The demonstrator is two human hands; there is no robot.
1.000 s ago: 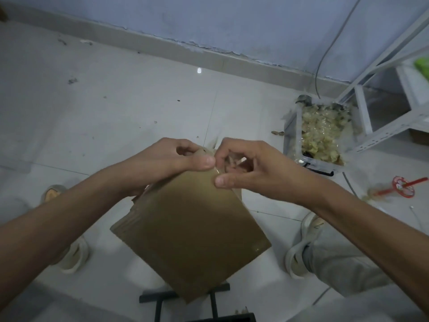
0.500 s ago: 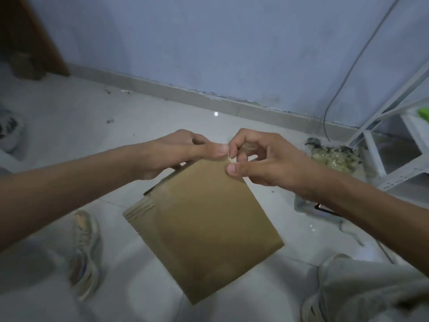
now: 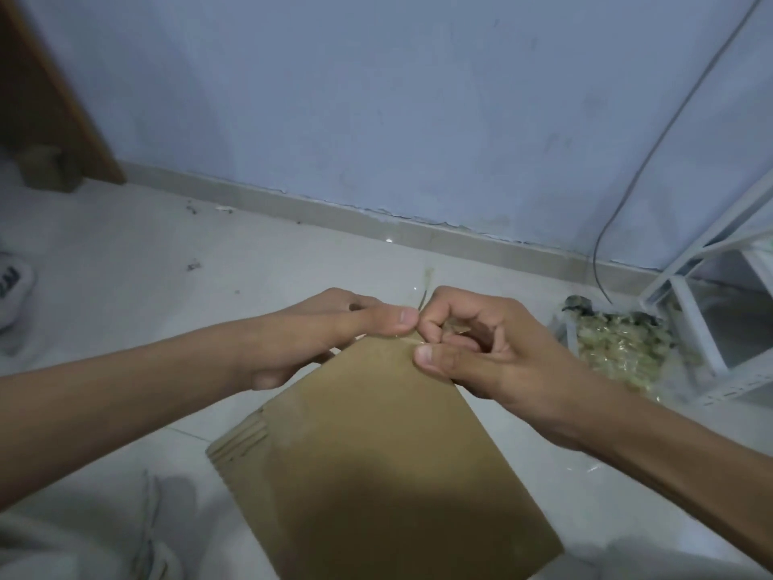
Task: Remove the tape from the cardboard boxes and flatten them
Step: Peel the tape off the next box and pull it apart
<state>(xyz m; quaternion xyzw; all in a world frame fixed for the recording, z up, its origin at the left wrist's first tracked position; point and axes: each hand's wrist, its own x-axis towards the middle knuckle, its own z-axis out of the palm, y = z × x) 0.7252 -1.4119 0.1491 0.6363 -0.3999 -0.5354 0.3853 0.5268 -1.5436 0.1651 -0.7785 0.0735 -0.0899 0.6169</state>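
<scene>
**Both hands pinch the top corner of a flat cardboard box**

A flattened cardboard box [image 3: 389, 462] is held up above the pale tiled floor [image 3: 259, 265], turned so one corner points up between the two hands. The left hand [image 3: 322, 332] grips the box at that upper corner, thumb laid flat along the near face and the fingers curled behind it. The right hand [image 3: 472, 345] meets it at the same spot, thumb pressed on the near face and fingers bent in tight over the edge. A thin strip of tape [image 3: 423, 301] seems to stand up from between the fingertips, though it is small and blurred. On the box's left edge the layered card ends show.

To the right, on the floor, sits a bin [image 3: 615, 349] filled with crumpled clear scraps, beside a white metal rack [image 3: 694, 328]. A cable [image 3: 627, 190] hangs down the blue wall [image 3: 376, 98]. A white shoe [image 3: 12, 286] lies at the far left edge.
</scene>
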